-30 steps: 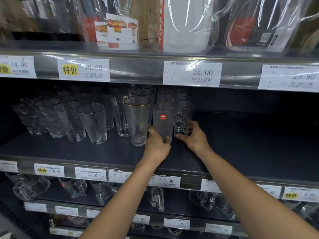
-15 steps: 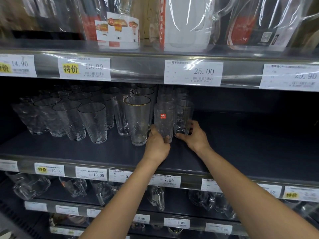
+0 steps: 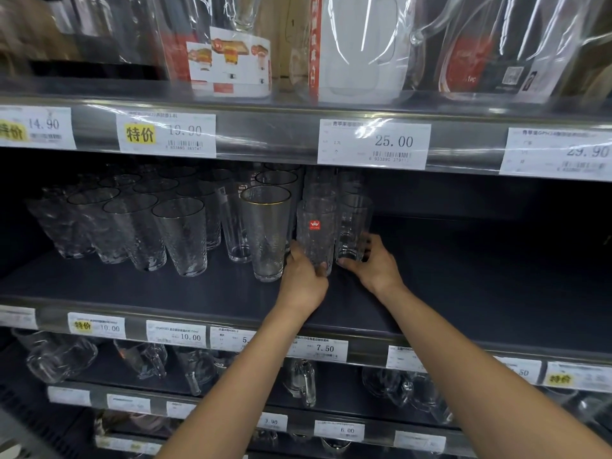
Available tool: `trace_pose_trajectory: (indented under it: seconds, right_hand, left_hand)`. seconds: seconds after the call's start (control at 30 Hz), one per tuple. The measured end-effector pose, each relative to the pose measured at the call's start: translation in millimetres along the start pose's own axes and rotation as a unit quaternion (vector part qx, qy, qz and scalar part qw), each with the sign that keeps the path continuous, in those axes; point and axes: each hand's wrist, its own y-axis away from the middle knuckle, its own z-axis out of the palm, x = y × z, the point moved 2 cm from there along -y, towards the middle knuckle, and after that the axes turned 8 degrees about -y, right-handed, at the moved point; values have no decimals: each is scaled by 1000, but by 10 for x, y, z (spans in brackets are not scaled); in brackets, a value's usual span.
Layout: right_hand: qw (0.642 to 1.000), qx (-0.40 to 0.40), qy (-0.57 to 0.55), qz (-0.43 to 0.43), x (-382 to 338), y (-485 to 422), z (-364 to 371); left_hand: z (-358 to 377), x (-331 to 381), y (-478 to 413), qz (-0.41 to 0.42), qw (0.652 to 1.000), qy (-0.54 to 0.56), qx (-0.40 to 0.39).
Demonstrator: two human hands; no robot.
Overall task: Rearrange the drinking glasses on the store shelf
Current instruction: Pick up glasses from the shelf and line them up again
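The left hand [image 3: 303, 281] curls round the base of the sticker glass [image 3: 314, 240], hiding its foot; the right hand [image 3: 376, 268] grips the neighbouring glass [image 3: 351, 226] low. Both stand upright on the shelf [image 3: 463, 276], mouths up. Behind them, more glasses [image 3: 319, 185] blur together.

Plastic-wrapped pitchers [image 3: 361, 48] stand up top, price tags [image 3: 374, 144] hang in rows, and glass mugs [image 3: 63, 356] sit below.

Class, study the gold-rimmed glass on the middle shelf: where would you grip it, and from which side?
Probably mid-wall, from the front: the gold-rimmed glass stands upright at the row's front, with bare shelf before it. The stickered glass crowds its right side.
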Motion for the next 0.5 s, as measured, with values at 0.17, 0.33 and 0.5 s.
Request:
trace_pose_trajectory:
  seconds: [0.17,0.33,0.5]
  right_hand:
    - [1000,-3,0,0,1,-2,3]
    - [1000,-8,-1,5,-30,12,-2]
    - [1000,-12,-1,12,-70,34,-9]
  left_hand:
    - [-4,-25,-20,0,1000,4,8]
    - [-26,-20,-2,2,1000,-14,12]
    - [-86,42,114,-9,999,-47,13]
